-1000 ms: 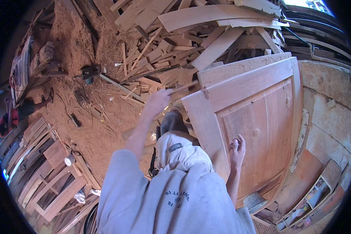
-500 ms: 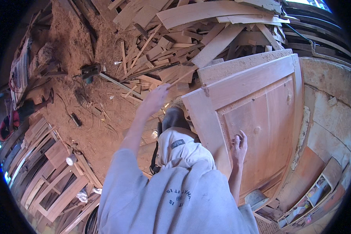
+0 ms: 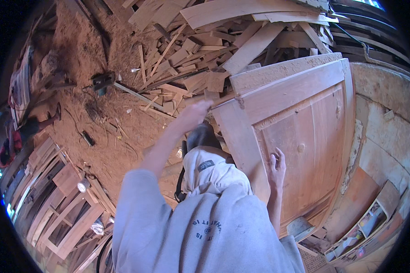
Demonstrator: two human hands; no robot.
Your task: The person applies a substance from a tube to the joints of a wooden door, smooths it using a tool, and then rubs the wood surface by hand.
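My left hand (image 3: 197, 114) is closed around a thin wooden stick (image 3: 223, 99). Its far end reaches the upper left corner of a panelled wooden door (image 3: 305, 143); whether it touches the wood I cannot tell. The door has a raised frame around a recessed panel, with sawdust along the upper edge. Over the door's lower left part is my right hand (image 3: 276, 171), fingers apart and slightly bent, with nothing visible in it. Contact between it and the panel is unclear.
Behind the door lies a large heap of wood offcuts (image 3: 187, 57). Sawdust covers the floor at left, where a dark power tool (image 3: 102, 83) and cables lie. Wooden frames (image 3: 70, 223) lean at lower left. A shelf box (image 3: 373, 218) stands at lower right.
My left hand has moved right and slightly down, bringing the stick to the door's corner. My right hand has shifted slightly left over the door.
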